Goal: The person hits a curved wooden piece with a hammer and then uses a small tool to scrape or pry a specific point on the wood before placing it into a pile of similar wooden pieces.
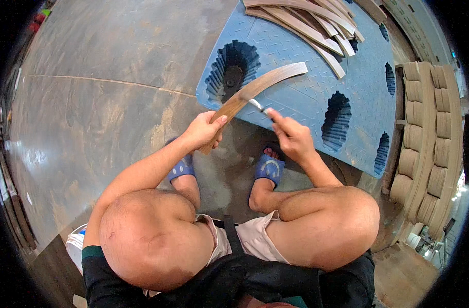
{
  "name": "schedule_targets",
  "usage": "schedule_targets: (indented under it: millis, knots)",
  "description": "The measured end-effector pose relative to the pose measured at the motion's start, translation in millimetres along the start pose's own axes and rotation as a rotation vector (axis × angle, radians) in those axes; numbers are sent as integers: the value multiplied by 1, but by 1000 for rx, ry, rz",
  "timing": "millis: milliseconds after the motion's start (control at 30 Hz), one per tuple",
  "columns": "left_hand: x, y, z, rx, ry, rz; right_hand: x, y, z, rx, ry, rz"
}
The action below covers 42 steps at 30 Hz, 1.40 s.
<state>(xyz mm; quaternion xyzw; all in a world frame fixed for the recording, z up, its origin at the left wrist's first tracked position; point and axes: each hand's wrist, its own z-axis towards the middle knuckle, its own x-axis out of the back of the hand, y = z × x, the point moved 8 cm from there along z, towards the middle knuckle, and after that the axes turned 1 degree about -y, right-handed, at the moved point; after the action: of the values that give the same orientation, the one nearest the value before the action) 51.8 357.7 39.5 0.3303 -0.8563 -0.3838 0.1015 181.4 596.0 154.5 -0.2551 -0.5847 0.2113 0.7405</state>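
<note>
My left hand (206,129) is closed round the lower end of a curved brown wooden strip (265,81), with the thumb along its upper side. The strip slants up to the right, and its far end reaches over a blue plastic pallet (291,46). In my right hand (295,137) is what looks like a small brush (256,104) with a silver-coloured neck. Its blurred tip meets the strip near the middle. Fingers hide most of its handle.
Several similar curved strips (309,23) lie heaped at the pallet's far side. Ribbed hollows (337,120) break up the pallet's top. Stacked light-brown curved pieces (414,131) stand at the right. A white bucket (75,244) is beside my left knee, and my sandalled feet are near the pallet's edge.
</note>
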Motion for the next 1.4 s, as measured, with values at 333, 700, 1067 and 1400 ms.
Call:
schedule_targets:
  millis: [333,700,1067,1400]
  knots:
    - [13,-1,-10,-61,4,-46,-12,-7,14,183,43,18]
    - [63,77,-56,-387,171,25,118,-45,107,362,-140,-186]
    - [224,-60,-146,-349,1206,934,2,-173,178,261,-536,-28]
    - [237,-170,-133,-294,1073,880,-263,-104,139,-185,-545,484]
